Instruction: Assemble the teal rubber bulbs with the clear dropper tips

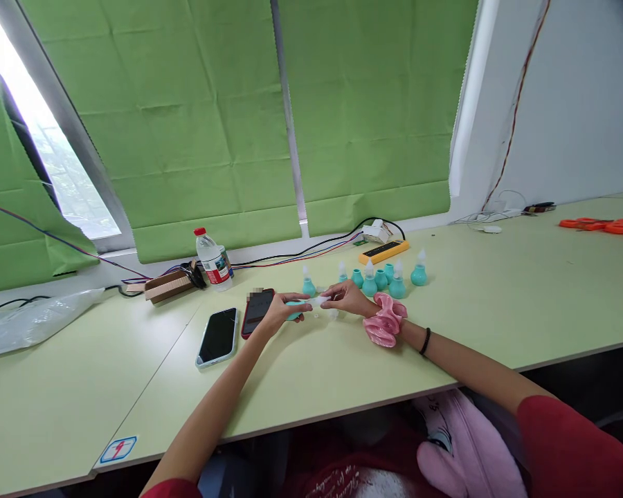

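Above the table, my left hand point(282, 309) is closed round a teal squeeze bulb point(295, 310), laid on its side and pointing right. At the bulb's mouth, my right hand point(349, 297) pinches a translucent white nozzle point(318, 301); whether the two parts are fully joined I cannot tell. Just behind my hands stand several teal bulbs with clear pointed tips, among them one bulb point(308, 286) on the left and another point(418, 273) on the right. Open bulbs without tips, such as one bulb point(381, 279), stand between them. Small clear pieces point(333, 314) lie under my right hand.
Two phones, one black-screened point(218, 337) and one red-cased point(257, 310), lie left of my hands. Further back are a water bottle point(212, 261), a cardboard box point(169, 286), cables and a yellow-orange device point(384, 252). Orange-handled scissors point(602, 225) lie far right.
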The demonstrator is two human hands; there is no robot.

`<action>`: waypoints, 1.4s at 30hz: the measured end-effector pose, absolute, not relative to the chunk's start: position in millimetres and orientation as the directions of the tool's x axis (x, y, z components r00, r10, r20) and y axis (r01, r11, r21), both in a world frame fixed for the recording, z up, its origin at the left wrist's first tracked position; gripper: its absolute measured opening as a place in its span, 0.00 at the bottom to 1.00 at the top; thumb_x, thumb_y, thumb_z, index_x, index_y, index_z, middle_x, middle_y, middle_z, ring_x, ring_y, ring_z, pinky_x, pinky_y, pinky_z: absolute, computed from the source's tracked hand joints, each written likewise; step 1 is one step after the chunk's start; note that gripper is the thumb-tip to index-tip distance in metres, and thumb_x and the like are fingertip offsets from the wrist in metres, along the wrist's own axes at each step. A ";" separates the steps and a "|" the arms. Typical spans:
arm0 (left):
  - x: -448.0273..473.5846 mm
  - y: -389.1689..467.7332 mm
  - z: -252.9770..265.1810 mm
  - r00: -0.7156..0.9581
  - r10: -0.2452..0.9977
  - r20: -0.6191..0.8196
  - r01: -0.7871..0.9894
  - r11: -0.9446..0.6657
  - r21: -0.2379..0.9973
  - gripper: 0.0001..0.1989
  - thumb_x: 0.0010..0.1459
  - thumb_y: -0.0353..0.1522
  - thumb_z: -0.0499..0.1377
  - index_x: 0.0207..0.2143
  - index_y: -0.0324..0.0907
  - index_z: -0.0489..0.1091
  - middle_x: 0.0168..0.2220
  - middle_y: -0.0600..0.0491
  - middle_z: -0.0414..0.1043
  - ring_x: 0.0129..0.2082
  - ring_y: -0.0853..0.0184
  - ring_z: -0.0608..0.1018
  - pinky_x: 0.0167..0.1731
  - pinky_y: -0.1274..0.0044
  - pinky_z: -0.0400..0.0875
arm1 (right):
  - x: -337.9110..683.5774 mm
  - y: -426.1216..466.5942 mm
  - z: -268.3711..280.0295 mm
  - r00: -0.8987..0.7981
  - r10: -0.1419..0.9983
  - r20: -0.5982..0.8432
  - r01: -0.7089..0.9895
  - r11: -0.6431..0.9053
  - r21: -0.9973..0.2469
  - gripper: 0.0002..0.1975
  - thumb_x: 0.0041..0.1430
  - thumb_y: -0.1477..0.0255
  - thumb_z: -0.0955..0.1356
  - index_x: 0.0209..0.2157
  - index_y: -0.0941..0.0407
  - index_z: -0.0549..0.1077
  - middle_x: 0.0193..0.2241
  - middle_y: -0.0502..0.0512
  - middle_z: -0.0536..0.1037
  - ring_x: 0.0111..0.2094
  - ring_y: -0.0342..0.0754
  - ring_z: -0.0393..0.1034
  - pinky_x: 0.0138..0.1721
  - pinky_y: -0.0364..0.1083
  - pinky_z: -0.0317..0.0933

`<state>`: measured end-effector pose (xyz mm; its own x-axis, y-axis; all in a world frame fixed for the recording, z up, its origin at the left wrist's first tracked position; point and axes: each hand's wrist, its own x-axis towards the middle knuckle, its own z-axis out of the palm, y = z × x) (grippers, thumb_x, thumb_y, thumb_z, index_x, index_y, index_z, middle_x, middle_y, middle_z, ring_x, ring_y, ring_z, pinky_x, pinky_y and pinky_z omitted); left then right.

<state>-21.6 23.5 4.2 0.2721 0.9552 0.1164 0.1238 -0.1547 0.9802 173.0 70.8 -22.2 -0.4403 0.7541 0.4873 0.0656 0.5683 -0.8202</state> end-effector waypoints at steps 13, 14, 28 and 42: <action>-16.6 20.3 2.7 0.237 0.942 0.236 0.167 -0.279 0.946 0.23 0.32 0.37 0.65 0.33 0.33 0.73 0.22 0.49 0.69 0.16 0.76 0.64 0.17 0.79 0.59 | 177.8 67.0 -14.8 -0.585 0.721 0.371 0.053 0.491 -0.870 0.18 0.38 0.61 0.70 0.24 0.64 0.75 0.13 0.50 0.68 0.15 0.36 0.57 0.16 0.38 0.54; -17.2 20.6 2.7 0.250 0.940 0.232 0.163 -0.277 0.947 0.22 0.32 0.37 0.65 0.33 0.33 0.73 0.22 0.50 0.69 0.16 0.76 0.64 0.17 0.80 0.58 | 179.0 67.5 -13.5 -0.598 0.713 0.367 0.058 0.496 -0.867 0.18 0.37 0.62 0.70 0.24 0.64 0.75 0.12 0.48 0.66 0.14 0.36 0.55 0.15 0.37 0.52; -30.5 29.0 1.3 0.342 0.935 0.097 0.102 -0.140 0.985 0.18 0.34 0.32 0.64 0.32 0.34 0.73 0.23 0.49 0.71 0.15 0.76 0.64 0.15 0.81 0.57 | 174.6 56.8 -12.3 -0.608 0.672 0.423 0.063 0.572 -0.818 0.16 0.40 0.64 0.69 0.28 0.62 0.75 0.18 0.52 0.71 0.17 0.38 0.60 0.18 0.38 0.58; -22.7 22.6 5.1 0.260 0.945 0.196 0.165 -0.244 0.956 0.19 0.32 0.35 0.64 0.30 0.34 0.73 0.20 0.51 0.69 0.14 0.76 0.64 0.16 0.80 0.59 | 175.9 55.4 -7.1 -0.680 0.654 0.331 0.080 0.515 -0.853 0.20 0.45 0.59 0.65 0.29 0.64 0.73 0.20 0.52 0.69 0.18 0.38 0.62 0.20 0.39 0.62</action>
<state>-22.7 22.6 5.1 0.2602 0.9454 0.1964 0.1650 -0.2439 0.9557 175.9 55.4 -7.1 -0.6798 0.6543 0.3313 0.0800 0.5152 -0.8533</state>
